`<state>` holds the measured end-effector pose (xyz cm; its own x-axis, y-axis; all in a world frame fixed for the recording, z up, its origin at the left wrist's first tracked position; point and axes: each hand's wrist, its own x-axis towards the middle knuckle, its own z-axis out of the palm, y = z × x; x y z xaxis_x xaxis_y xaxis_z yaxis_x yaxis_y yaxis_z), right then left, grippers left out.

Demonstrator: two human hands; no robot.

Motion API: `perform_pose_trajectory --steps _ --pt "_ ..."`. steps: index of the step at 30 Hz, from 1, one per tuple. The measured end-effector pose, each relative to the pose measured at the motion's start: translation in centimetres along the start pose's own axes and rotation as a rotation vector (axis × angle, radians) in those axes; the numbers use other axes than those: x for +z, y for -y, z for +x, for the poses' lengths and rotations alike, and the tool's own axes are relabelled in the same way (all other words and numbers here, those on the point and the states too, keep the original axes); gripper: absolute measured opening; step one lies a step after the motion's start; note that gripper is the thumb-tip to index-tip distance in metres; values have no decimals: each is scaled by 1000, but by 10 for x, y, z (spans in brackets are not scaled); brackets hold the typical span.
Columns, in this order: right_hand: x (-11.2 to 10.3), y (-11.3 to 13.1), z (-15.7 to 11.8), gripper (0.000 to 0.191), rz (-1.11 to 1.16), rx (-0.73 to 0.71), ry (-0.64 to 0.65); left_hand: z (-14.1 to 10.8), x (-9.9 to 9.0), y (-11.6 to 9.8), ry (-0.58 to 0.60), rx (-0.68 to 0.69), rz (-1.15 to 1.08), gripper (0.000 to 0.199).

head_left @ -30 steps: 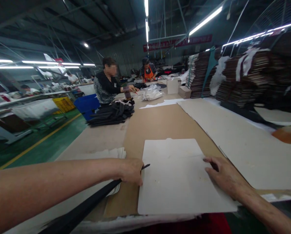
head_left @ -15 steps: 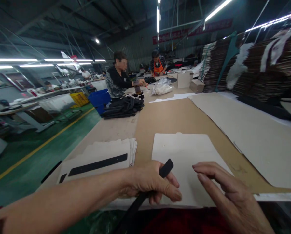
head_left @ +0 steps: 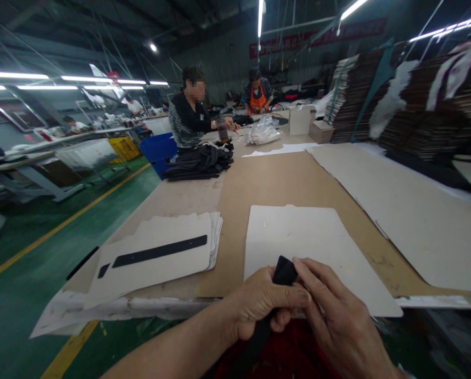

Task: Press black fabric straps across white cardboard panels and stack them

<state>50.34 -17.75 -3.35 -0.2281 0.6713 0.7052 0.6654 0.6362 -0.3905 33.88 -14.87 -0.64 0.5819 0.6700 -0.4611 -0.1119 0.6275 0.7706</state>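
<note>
My left hand (head_left: 265, 305) is closed around a black fabric strip (head_left: 285, 271), its thumb lying across it. The strip's short end sticks up above the fist, and its longer part hangs below toward my lap. Against that upper end press the fingertips of my right hand (head_left: 334, 310), pinching its right edge; part of this grip is hidden. Just beyond both hands a pale card sheet (head_left: 294, 231) lies on the table, its near right corner over the front edge.
At left, a fanned stack of pale cards (head_left: 180, 263) bears a flat black strip (head_left: 160, 251). Black cloth pieces (head_left: 199, 163) are piled near a seated co-worker (head_left: 190, 118). A long pale board (head_left: 401, 210) lies at right, below tall stacks of sheets (head_left: 421, 116).
My right hand has moved left from open air onto the strip's end. The left hand has shifted slightly right, turning the end upward. The view has tilted down a little.
</note>
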Motion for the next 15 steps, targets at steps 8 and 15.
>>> perform_pose_trajectory --steps 8,15 --pt "-20 -2 -5 21 352 298 202 -4 3 5 33 10 136 50" --pt "-61 -61 -31 32 328 841 46 -44 -34 -2 -122 -96 641 31"
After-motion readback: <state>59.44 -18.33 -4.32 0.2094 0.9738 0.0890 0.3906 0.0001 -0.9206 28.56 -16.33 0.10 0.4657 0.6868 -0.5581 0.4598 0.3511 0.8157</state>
